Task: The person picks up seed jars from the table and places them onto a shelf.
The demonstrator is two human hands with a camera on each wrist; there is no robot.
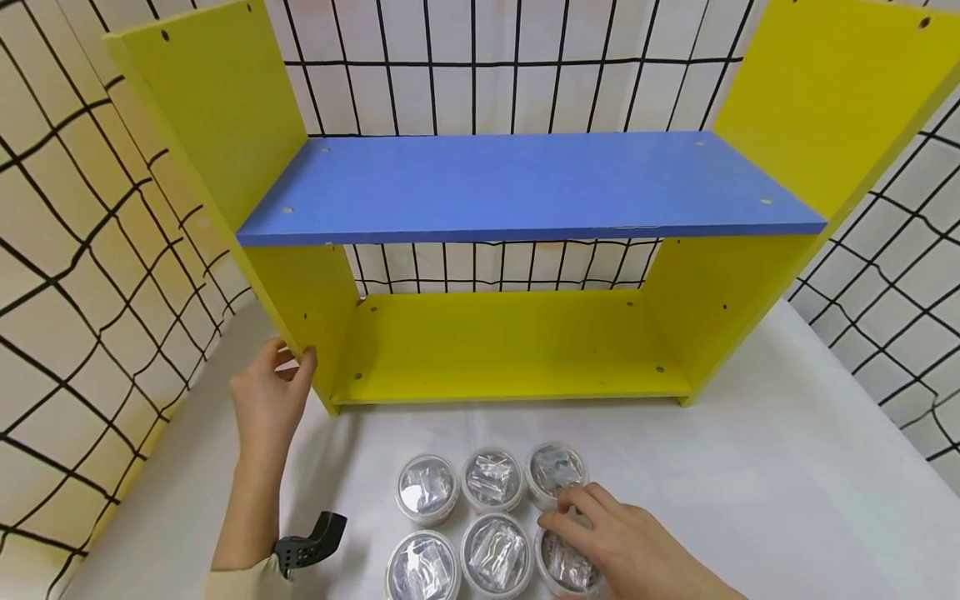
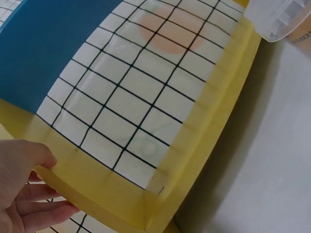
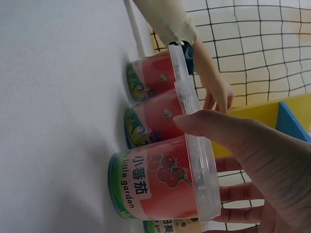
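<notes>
My left hand [image 1: 272, 396] pinches the front edge of the left yellow side panel [image 1: 303, 292] of a yellow and blue shelf unit, low down, thumb on the inner face. In the left wrist view its fingers [image 2: 43, 208] lie behind the panel. My right hand [image 1: 630, 537] grips a round plastic tub [image 1: 562, 567] around its clear lid, at the front right of a group of tubs. The right wrist view shows this tub [image 3: 165, 179] with a red tomato label, the thumb [image 3: 204, 124] on one side of the lid and the fingers on the other.
Several similar tubs [image 1: 495, 554] stand in two rows on the white tabletop [image 1: 750, 483], silvery packets visible through their lids. A blue shelf board [image 1: 510, 183] spans the unit above a yellow bottom board [image 1: 495, 346]. White cloth with black grid lines [image 1: 472, 75] surrounds the table.
</notes>
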